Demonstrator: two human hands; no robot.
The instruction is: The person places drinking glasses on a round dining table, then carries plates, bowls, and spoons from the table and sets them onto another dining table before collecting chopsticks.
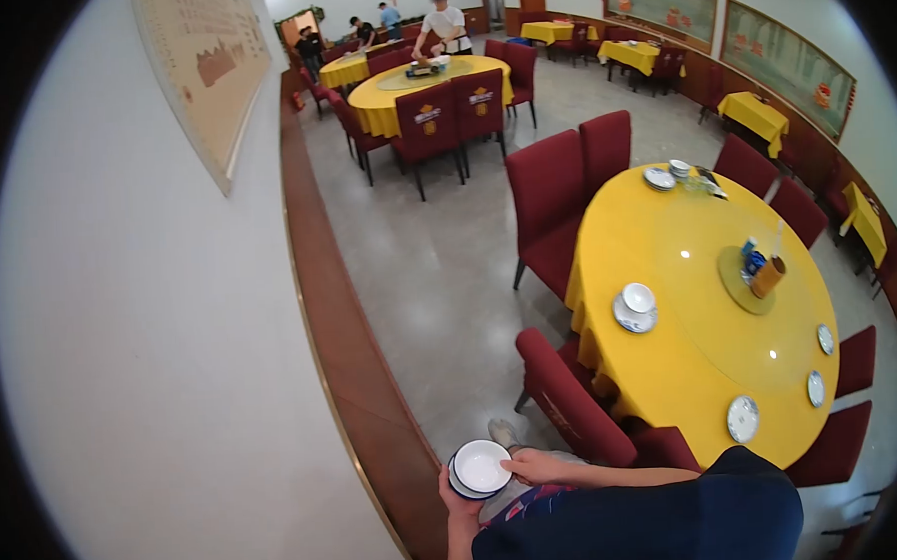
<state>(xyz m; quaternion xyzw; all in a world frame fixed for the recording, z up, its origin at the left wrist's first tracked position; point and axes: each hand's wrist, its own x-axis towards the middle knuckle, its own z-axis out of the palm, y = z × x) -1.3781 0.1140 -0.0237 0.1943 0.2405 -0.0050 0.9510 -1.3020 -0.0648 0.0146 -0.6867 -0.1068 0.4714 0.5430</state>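
Observation:
Low in the head view, my left hand (457, 496) is closed around the edge of a stack of dishes. The top one is a white bowl (483, 466), and a blue-rimmed dish (468, 492) shows partly beneath it. My right hand (529, 467) pinches the right side of the white bowl, thumb over its rim. How many dishes lie under the bowl is hidden. The stack is held in front of my body, beside the wall.
A round table with a yellow cloth (607, 243) stands to the right, bearing several plates, a bowl on a plate (637, 302) and a wooden holder (769, 277). A dark red chair (574, 395) is close to my right arm. Farther off, a person (444, 25) leans over another table.

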